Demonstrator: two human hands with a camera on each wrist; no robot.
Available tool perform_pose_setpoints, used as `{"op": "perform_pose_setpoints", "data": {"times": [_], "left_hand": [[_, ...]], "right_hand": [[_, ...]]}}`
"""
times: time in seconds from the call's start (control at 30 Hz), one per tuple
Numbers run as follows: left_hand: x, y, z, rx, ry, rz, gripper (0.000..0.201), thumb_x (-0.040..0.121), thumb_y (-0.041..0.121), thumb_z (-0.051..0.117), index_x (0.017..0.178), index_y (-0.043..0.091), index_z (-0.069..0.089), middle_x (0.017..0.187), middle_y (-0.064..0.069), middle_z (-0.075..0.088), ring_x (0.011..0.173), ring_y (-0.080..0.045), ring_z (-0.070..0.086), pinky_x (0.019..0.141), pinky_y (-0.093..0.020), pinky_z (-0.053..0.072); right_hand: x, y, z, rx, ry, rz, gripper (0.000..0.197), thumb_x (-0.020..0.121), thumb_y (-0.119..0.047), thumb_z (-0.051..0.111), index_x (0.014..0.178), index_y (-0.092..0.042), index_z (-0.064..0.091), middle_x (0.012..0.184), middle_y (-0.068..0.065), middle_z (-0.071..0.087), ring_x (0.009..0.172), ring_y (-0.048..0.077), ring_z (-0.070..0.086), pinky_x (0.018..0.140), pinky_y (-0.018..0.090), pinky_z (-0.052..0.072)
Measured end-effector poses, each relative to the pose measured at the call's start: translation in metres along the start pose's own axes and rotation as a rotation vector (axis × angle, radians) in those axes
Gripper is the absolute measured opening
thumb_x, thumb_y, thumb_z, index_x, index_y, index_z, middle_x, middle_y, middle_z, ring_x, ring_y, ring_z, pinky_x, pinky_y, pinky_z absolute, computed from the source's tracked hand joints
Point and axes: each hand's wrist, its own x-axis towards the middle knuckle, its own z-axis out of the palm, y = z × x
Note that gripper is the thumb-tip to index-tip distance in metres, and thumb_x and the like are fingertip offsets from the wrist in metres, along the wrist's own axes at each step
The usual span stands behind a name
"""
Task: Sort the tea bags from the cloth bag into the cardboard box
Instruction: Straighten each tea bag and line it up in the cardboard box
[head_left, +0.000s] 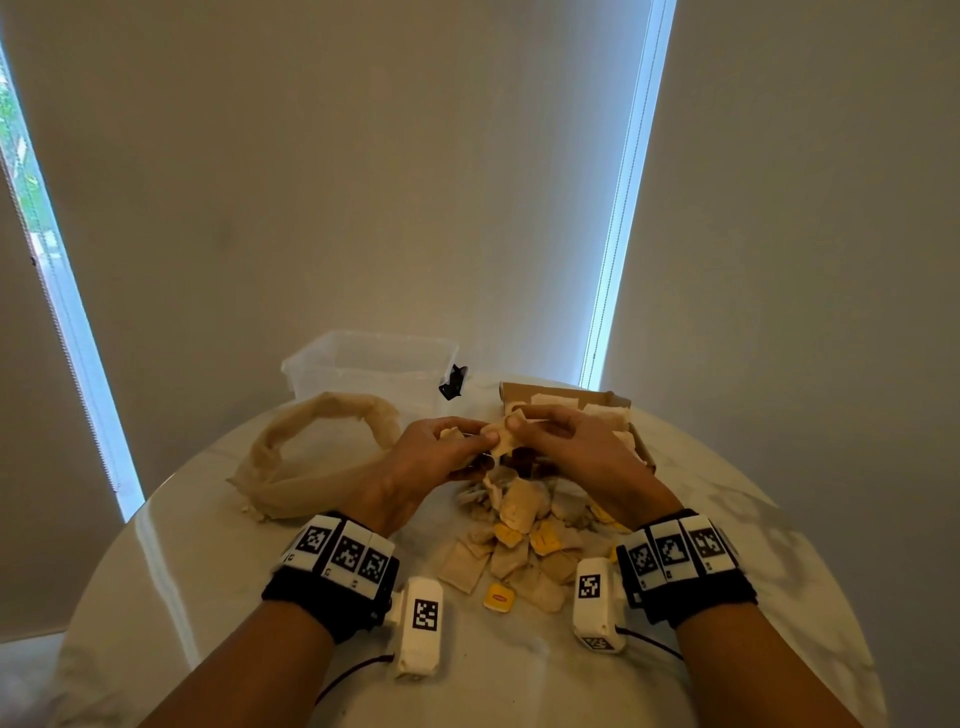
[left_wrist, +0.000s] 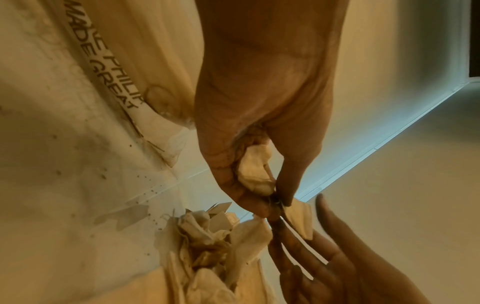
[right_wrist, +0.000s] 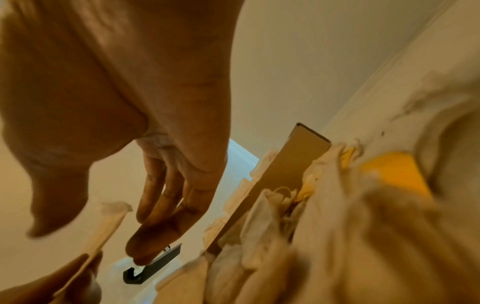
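Papery and feather-light, the tea bag (head_left: 496, 434) we pinch between left hand (head_left: 431, 457) and right hand (head_left: 569, 444) above the heap (head_left: 519, 525), beside the cardboard box (head_left: 618, 402), seems limp and tearable, so we judge its flat edges the safest hold.

Both forearms reach forward side by side, each wrist wrapped in a black band set with black-and-white marker tiles. The left hand (head_left: 431, 457) is raised, its thumb and fingers curled and pinching something pale. The right hand (head_left: 566, 441) meets it fingertip to fingertip, thumb and forefinger pinching too, while its other fingers (right_wrist: 166, 197) stretch out nearly straight.
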Motion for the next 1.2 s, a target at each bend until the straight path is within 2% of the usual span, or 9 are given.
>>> {"op": "perform_pose_setpoints", "data": {"times": [0.13,0.2,0.43,0.5,0.6,0.7,0.87,1.03,1.2], "left_hand": [[0.002,0.0,-0.001,0.023,0.007,-0.016,0.025,0.093,0.019,0.08,0.115,0.009,0.078,0.1,-0.01,0.081,0.088,-0.02,0.079,0.079,-0.028,0.063],[0.002,0.0,-0.002,0.011,0.025,0.001,0.023,0.093,0.017,0.079,0.115,0.009,0.078,0.101,-0.012,0.08,0.087,-0.019,0.079,0.076,-0.026,0.062],[0.001,0.003,-0.002,-0.009,0.067,0.038,0.021,0.094,0.016,0.078,0.116,0.013,0.077,0.098,-0.009,0.079,0.083,-0.018,0.079,0.072,-0.024,0.062],[0.001,0.003,-0.001,-0.028,0.065,0.039,0.024,0.094,0.019,0.079,0.117,0.016,0.076,0.098,-0.008,0.08,0.088,-0.021,0.079,0.074,-0.026,0.062],[0.0,0.003,0.0,-0.05,0.024,0.04,0.026,0.094,0.023,0.079,0.12,0.017,0.075,0.102,-0.009,0.081,0.094,-0.026,0.079,0.075,-0.027,0.062],[0.0,0.004,-0.001,-0.098,0.032,0.035,0.026,0.099,0.026,0.074,0.122,0.016,0.074,0.105,-0.009,0.08,0.097,-0.025,0.078,0.078,-0.029,0.062],[0.002,0.007,-0.004,-0.214,0.085,0.056,0.027,0.099,0.025,0.073,0.122,0.011,0.073,0.107,-0.012,0.08,0.093,-0.022,0.079,0.079,-0.031,0.063],[0.003,0.005,-0.006,-0.172,0.1,0.08,0.027,0.098,0.027,0.074,0.122,0.014,0.074,0.107,-0.01,0.08,0.096,-0.024,0.078,0.082,-0.032,0.064],[0.004,0.006,-0.013,-0.172,0.132,0.105,0.026,0.097,0.029,0.076,0.118,0.015,0.076,0.099,-0.005,0.078,0.087,-0.018,0.075,0.08,-0.029,0.061]], "right_hand": [[0.0,0.0,0.0,0.039,0.054,-0.039,0.033,0.095,-0.015,0.078,0.127,-0.019,0.072,0.109,0.002,0.081,0.096,0.02,0.08,0.081,0.033,0.066],[0.001,-0.001,-0.004,0.077,0.106,-0.039,0.029,0.096,-0.01,0.076,0.125,-0.017,0.073,0.108,0.004,0.082,0.094,0.02,0.08,0.077,0.03,0.065],[0.001,0.0,-0.007,-0.006,0.125,-0.098,0.034,0.093,-0.011,0.079,0.12,-0.031,0.075,0.126,-0.003,0.074,0.112,0.015,0.073,0.083,0.031,0.065],[-0.001,-0.003,-0.004,-0.116,0.04,-0.111,0.039,0.086,-0.011,0.085,0.116,-0.035,0.077,0.126,-0.007,0.073,0.114,0.01,0.07,0.083,0.029,0.064],[-0.001,-0.001,0.004,-0.234,-0.008,-0.133,0.033,0.086,-0.012,0.086,0.113,-0.029,0.08,0.116,-0.009,0.077,0.107,0.01,0.074,0.085,0.028,0.064],[-0.001,0.001,0.001,-0.121,0.101,-0.115,0.02,0.093,-0.017,0.08,0.113,-0.02,0.081,0.104,-0.001,0.081,0.099,0.017,0.078,0.086,0.032,0.065],[0.001,0.002,-0.004,-0.009,0.15,-0.068,0.022,0.099,-0.019,0.074,0.119,-0.016,0.079,0.104,0.002,0.082,0.099,0.019,0.079,0.093,0.042,0.064],[0.003,0.001,-0.003,0.076,0.169,0.016,0.02,0.101,-0.02,0.07,0.119,-0.014,0.078,0.102,0.003,0.082,0.101,0.021,0.079,0.09,0.039,0.065],[0.003,-0.002,-0.023,0.375,0.289,0.098,0.022,0.1,-0.022,0.071,0.114,-0.007,0.075,0.106,0.01,0.081,0.102,0.024,0.077,0.088,0.037,0.061]]}}
